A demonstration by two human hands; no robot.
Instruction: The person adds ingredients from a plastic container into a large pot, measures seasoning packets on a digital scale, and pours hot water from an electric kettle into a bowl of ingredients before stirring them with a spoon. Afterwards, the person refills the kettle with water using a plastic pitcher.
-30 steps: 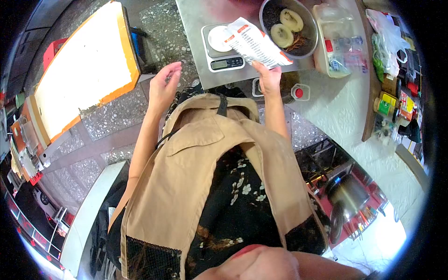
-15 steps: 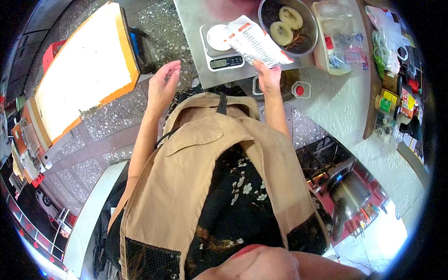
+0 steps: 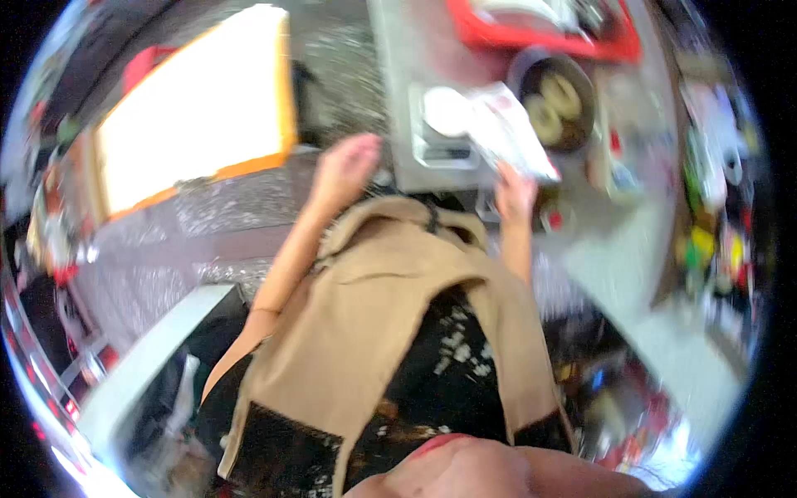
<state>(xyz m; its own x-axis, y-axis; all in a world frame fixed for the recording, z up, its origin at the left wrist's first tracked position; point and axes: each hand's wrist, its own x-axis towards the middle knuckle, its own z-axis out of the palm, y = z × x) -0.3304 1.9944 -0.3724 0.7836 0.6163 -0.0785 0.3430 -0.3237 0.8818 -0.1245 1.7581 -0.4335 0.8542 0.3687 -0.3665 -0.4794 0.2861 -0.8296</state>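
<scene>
Over the worktop [image 3: 415,50]'s near edge, the right hand [image 3: 516,197] grips the lower end of a white packet [image 3: 508,129], its upper end beside a round white container [image 3: 447,111] on the scale [image 3: 421,148]. Right of the packet sits a bowl [image 3: 588,124] holding pale rings [image 3: 545,119]; beyond is a red tray [image 3: 531,43]. The left hand [image 3: 347,168], though blurred, hangs loosely open, apart from the worktop.

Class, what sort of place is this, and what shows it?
Probably a kitchen or food-preparation area: a scale and a bowl of pale, food-like pieces stand on a metal-looking counter.
</scene>
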